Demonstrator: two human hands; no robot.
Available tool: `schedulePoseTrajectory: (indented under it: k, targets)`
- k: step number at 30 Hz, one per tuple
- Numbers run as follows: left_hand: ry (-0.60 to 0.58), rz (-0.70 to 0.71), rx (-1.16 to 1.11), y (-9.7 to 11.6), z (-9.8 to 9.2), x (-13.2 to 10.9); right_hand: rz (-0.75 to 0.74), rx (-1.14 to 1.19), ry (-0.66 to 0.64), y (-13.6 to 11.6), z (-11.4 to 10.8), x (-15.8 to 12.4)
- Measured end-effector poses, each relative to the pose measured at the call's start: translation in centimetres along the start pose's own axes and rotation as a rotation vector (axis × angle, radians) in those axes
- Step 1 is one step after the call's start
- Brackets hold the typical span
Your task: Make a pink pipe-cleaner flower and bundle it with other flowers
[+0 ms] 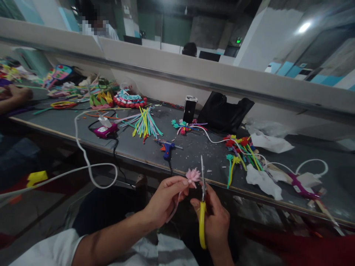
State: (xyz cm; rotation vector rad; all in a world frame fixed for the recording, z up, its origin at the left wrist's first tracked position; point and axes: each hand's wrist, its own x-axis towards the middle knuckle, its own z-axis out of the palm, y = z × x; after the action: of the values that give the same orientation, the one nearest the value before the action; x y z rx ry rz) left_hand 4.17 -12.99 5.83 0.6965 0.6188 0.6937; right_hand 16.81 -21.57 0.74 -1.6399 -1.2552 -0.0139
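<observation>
My left hand (166,199) pinches a pink pipe-cleaner flower (193,174) just below its petals, and its thin stem trails down beside the palm. Close by on the right, my right hand (216,218) is wrapped round the yellow handles of a pair of scissors (203,218). The metal blades point upward next to the flower, apart from its petals. Beyond my hands, a blue glue gun (166,147) lies on the dark tabletop. Finished-looking pipe-cleaner flowers (234,162) with green and yellow stems rest to the right.
On the dark table (127,147) lie loose pipe cleaners (145,123), a purple power strip (105,130), another power strip (303,186), a phone (190,109), a black bag (226,111) and crumpled white paper (263,181). A white cable (83,153) loops at left. Another person's hand (18,95) shows far left.
</observation>
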Motion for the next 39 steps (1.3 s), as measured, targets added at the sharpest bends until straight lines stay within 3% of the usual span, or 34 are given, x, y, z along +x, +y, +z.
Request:
schedulePoseTrajectory:
  k: [4,12,39]
  targets:
    - [0.015,0.006,0.015,0.1,0.0,0.0,0.035,-0.008,0.068,0.8,-0.2,-0.5]
    - [0.026,0.040,0.016,-0.2,-0.3,0.2,-0.039,0.002,-0.033,0.9,-0.4,-1.3]
    - [-0.005,-0.021,0.085,-1.3,-0.3,-0.1,-0.083,-0.080,-0.014,0.9,-0.1,-1.2]
